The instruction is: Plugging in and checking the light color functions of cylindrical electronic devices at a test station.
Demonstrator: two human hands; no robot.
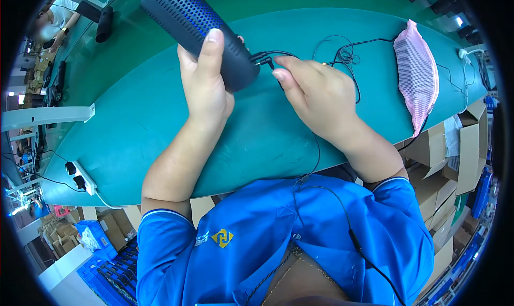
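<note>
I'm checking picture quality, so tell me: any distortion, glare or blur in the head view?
Head view: black corners frame the fisheye circle, and the edge of the green table bows; bright spots glare near the left rim; the perforated cylinder, left hand and right hand look fairly crisp; clutter near that rim is squeezed small.

One fisheye camera, worn on the head, is looking steeply down from close above the wearer's blue collared shirt (257, 215), facing outward over the left hand (206, 81), right hand (324, 94) and green worktable (257, 145).

Blue short-slv shirt (246, 220), wht cuff trim (167, 212), yel chest logo (222, 238), blk cord (353, 239).
</note>
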